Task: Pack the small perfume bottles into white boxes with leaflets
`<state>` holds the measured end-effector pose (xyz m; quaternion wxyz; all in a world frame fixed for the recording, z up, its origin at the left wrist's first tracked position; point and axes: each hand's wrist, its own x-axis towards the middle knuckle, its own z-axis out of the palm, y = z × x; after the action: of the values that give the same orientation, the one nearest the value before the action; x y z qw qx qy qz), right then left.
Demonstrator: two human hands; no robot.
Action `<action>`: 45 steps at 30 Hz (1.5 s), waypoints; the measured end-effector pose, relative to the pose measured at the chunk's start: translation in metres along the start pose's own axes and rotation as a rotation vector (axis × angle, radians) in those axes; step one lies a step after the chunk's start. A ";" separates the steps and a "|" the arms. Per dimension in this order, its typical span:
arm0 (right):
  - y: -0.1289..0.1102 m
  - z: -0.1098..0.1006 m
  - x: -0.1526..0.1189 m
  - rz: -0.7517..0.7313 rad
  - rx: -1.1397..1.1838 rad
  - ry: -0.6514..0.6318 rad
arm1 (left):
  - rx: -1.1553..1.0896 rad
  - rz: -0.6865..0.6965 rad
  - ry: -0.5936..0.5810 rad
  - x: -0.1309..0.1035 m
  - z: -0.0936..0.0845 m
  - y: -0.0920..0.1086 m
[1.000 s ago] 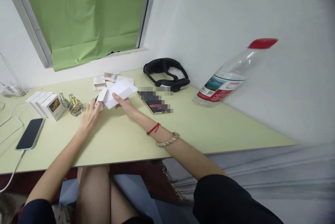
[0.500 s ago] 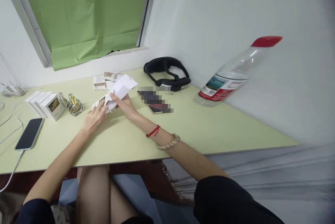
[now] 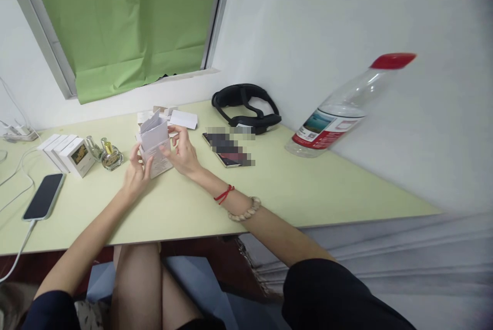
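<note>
One white box (image 3: 158, 163) is upright between my hands over the table (image 3: 277, 191), with a folded white insert (image 3: 154, 130) poking out of its top. My left hand (image 3: 136, 173) is clamped on its left side, thumb across the front; my right hand (image 3: 184, 152) has its thumb on the front and its fingers bent by the right edge, and whether they grip I cannot tell. To the left, white cartons (image 3: 66, 156), contents hidden, sit beside small glass bottles (image 3: 111, 159). Half a second ago the insert slanted toward the far right; now it points upward.
</note>
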<state>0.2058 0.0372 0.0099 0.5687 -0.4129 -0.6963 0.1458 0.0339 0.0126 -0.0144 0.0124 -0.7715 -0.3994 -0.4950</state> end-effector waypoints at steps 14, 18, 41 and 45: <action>-0.002 0.001 -0.003 -0.145 0.005 -0.191 | -0.038 -0.090 -0.010 0.007 -0.012 0.007; -0.001 0.001 -0.003 -0.124 0.045 -0.219 | -0.029 -0.180 -0.009 0.007 -0.013 0.011; 0.016 0.003 0.004 0.062 0.130 -0.224 | 0.431 -0.518 0.198 0.018 -0.039 -0.011; 0.020 0.005 0.002 0.126 0.050 -0.333 | 0.363 -0.588 0.292 0.018 -0.037 -0.013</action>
<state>0.2099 0.0525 -0.0040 0.4454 -0.4114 -0.7499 0.2648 0.0010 0.0172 0.0132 0.0629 -0.5303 -0.6793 -0.5035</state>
